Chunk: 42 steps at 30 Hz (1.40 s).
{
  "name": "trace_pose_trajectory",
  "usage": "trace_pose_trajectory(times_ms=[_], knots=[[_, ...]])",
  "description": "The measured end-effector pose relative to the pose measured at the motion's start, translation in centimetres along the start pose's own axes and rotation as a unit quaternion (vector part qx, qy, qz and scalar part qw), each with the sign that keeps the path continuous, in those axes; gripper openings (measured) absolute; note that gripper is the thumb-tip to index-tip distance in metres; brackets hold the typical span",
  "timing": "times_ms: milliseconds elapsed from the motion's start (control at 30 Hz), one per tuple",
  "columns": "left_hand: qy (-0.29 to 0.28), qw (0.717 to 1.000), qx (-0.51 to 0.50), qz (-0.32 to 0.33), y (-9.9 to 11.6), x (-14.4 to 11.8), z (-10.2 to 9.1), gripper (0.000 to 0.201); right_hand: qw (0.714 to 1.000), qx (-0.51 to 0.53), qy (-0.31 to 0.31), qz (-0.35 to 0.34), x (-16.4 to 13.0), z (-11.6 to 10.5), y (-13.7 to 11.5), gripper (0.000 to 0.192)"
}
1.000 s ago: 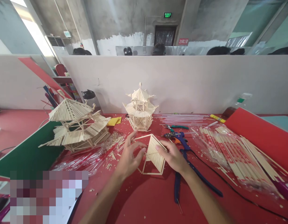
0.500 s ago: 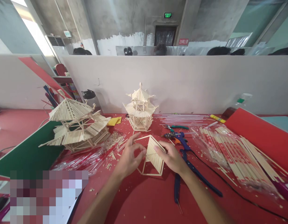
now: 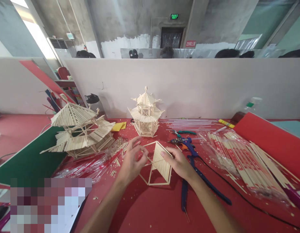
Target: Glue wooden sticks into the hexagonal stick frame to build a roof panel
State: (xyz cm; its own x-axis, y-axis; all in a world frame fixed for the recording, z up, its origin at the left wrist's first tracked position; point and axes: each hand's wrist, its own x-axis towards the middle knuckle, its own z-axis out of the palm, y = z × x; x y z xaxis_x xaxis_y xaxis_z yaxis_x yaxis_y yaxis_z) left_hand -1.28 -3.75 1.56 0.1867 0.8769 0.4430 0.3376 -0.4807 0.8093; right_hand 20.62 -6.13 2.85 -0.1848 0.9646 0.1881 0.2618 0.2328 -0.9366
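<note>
A six-sided frame of pale wooden sticks (image 3: 162, 184), with two of its wedges filled by closely laid sticks, is in front of me. My right hand (image 3: 179, 162) grips it at the right edge, thumb on top of the filled wedge and fingers behind. Over the frame's left side is my left hand (image 3: 133, 160), thumb and index finger pinched together and the other fingers raised. Whatever may be in that pinch is too small to make out. Behind the frame stands a small stick pagoda (image 3: 146, 113).
A larger stick pagoda (image 3: 78, 129) stands left, near a green board (image 3: 30, 160). Right of my hands lie a blue glue gun (image 3: 187, 142), green-handled pliers (image 3: 186, 132) and a blue-handled tool (image 3: 210, 186). Bagged sticks (image 3: 247, 161) lie farther right, beside a red board (image 3: 271, 142).
My left hand has shifted slightly left, its fingers curling more. The near side of the frame has dipped slightly toward me; my right hand keeps its grip.
</note>
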Motion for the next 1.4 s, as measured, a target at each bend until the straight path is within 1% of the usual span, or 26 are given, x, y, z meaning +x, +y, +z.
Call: trace_pose_trajectory(times_ms=[100,167,233,300,367,467,633,700,800,867,933,1000,1067,1167,1300,1400], knots=[[0.104,0.992,-0.053,-0.054,-0.6,0.3,-0.8,0.017,0.998,0.06,0.012,0.03,0.0,-0.4,0.4,0.041],[0.152,0.983,-0.065,-0.08,-1.3,0.6,-1.4,0.023,0.992,0.114,0.029,0.052,0.1,-0.7,0.7,0.04],[0.164,0.98,-0.064,-0.094,-1.9,0.8,-1.8,0.028,0.983,0.163,0.048,0.064,0.1,-1.0,1.0,0.041],[0.163,0.98,-0.058,-0.099,-2.3,0.9,-2.0,0.029,0.977,0.191,0.065,0.066,0.1,-1.3,1.1,0.041],[0.153,0.983,-0.049,-0.094,-2.4,1.1,-2.0,0.028,0.974,0.203,0.081,0.061,0.1,-1.6,1.2,0.04],[0.12,0.989,-0.037,-0.082,-2.3,1.1,-1.6,0.029,0.969,0.218,0.101,0.056,0.2,-1.9,1.1,0.038],[0.07,0.997,0.001,-0.041,-2.5,0.9,-1.2,0.022,0.965,0.23,0.109,0.056,0.2,-2.0,1.0,0.038],[0.047,0.998,0.01,-0.048,-2.6,0.7,-1.0,0.023,0.966,0.228,0.11,0.054,0.2,-2.0,1.1,0.037],[0.008,0.997,0.01,-0.076,-2.3,0.6,-0.8,0.018,0.967,0.22,0.114,0.05,0.3,-2.1,1.4,0.036],[0.001,0.997,0.01,-0.081,-1.9,0.5,-0.8,0.028,0.97,0.204,0.122,0.046,0.4,-2.2,1.7,0.037],[0.007,0.996,0.014,-0.083,-1.4,0.5,-1.0,0.039,0.974,0.18,0.133,0.043,0.4,-2.3,2.0,0.038],[0.004,0.995,0.028,-0.092,-1.0,0.4,-1.2,0.045,0.978,0.153,0.137,0.04,0.5,-2.3,2.1,0.039],[-0.012,0.993,0.054,-0.102,-0.6,0.3,-1.4,0.049,0.982,0.131,0.129,0.038,0.5,-2.4,2.0,0.039],[-0.031,0.992,0.074,-0.102,-0.7,0.3,-1.4,0.044,0.987,0.11,0.107,0.045,0.5,-2.3,2.1,0.039],[-0.039,0.993,0.013,-0.112,-1.3,0.6,-1.1,0.036,0.991,0.099,0.074,0.058,0.6,-2.0,2.5,0.039],[-0.052,0.99,-0.033,-0.124,-1.7,0.8,-1.0,0.035,0.992,0.092,0.061,0.056,0.8,-1.9,2.7,0.037]])
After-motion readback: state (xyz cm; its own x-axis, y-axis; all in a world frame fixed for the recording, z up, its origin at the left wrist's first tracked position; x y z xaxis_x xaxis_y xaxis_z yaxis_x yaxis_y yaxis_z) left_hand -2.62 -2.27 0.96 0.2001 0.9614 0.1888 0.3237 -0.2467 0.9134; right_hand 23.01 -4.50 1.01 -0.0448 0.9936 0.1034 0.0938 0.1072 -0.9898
